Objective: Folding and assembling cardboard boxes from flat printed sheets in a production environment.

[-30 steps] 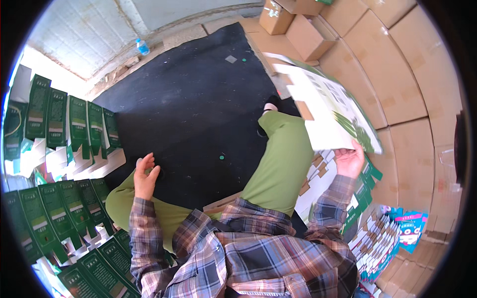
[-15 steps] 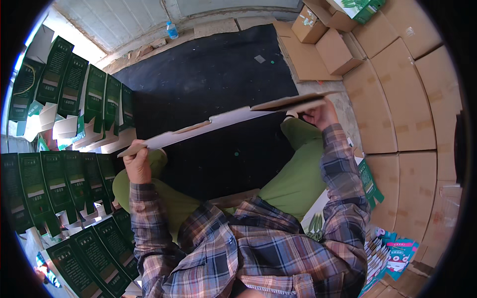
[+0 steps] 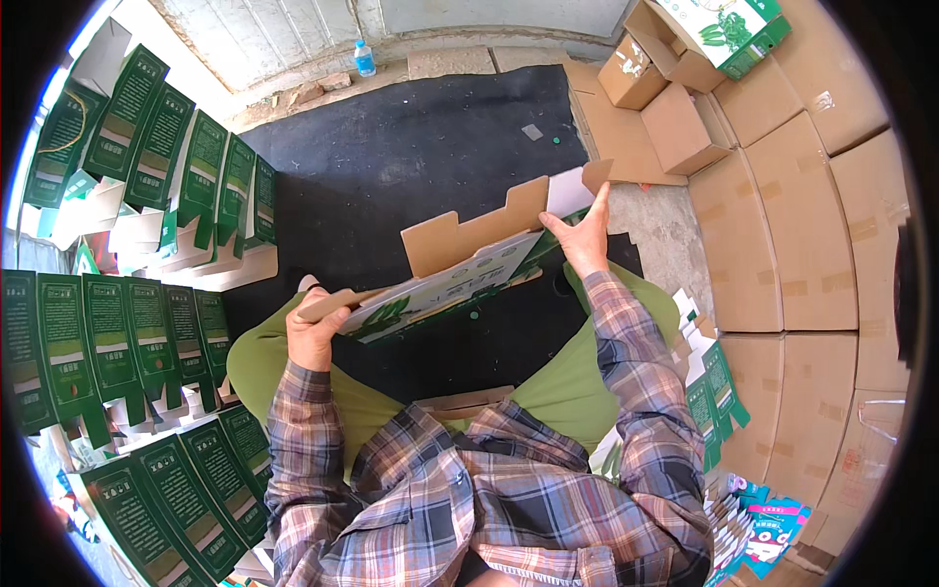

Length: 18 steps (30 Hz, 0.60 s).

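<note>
Held out above the floor between both hands is a partly opened green and white carton [image 3: 445, 286] with a printed vegetable picture. Its brown inner flap [image 3: 479, 227] stands up along the far edge. My left hand [image 3: 315, 331] grips the carton's left end, thumb on top and fingers mostly hidden beneath. At the other end my right hand [image 3: 585, 237] is closed on the right-hand corner, with the thumb toward the brown flap and a finger up along the end flap. The carton's underside is hidden.
Green cartons [image 3: 122, 347] stand in rows on the left. Large brown boxes [image 3: 778, 220] are stacked along the right. A black mat [image 3: 342, 166] covers the floor ahead, with a blue bottle [image 3: 365, 59] beyond it. Flat green and white cartons [image 3: 709, 386] lie beside my right thigh.
The carton has turned from nearly edge-on so its printed side shows, and its brown flap has come up. My hands have moved closer together, the left one rightward and the right one leftward.
</note>
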Motion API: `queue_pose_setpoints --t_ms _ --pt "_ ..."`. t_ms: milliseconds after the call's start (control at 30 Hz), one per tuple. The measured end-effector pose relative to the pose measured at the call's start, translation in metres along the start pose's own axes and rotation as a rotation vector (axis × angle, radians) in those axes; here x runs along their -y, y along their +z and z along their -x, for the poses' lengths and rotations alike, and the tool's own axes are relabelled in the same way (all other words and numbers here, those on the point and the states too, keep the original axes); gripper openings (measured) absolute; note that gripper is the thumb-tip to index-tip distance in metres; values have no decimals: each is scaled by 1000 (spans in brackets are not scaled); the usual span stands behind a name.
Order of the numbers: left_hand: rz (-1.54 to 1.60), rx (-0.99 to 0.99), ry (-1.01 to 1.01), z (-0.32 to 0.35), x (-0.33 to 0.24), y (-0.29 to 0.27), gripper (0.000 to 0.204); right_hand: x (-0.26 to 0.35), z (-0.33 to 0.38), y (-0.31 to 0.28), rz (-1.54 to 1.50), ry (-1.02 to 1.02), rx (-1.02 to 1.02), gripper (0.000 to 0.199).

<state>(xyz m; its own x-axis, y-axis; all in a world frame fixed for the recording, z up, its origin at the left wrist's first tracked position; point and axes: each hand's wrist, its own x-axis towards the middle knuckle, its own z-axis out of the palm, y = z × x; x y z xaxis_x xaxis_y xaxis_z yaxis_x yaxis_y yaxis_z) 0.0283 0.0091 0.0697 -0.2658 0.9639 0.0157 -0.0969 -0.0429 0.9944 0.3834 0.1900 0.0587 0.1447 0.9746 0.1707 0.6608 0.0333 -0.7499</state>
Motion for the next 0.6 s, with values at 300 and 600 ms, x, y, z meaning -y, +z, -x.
queue_pose_setpoints --t_ms 300,600 --pt "197 -248 48 -4 3 16 21 3 -2 4 -203 -101 -36 85" --pt "418 -637 78 -15 0 -4 31 29 18 -44 -833 109 250 67"
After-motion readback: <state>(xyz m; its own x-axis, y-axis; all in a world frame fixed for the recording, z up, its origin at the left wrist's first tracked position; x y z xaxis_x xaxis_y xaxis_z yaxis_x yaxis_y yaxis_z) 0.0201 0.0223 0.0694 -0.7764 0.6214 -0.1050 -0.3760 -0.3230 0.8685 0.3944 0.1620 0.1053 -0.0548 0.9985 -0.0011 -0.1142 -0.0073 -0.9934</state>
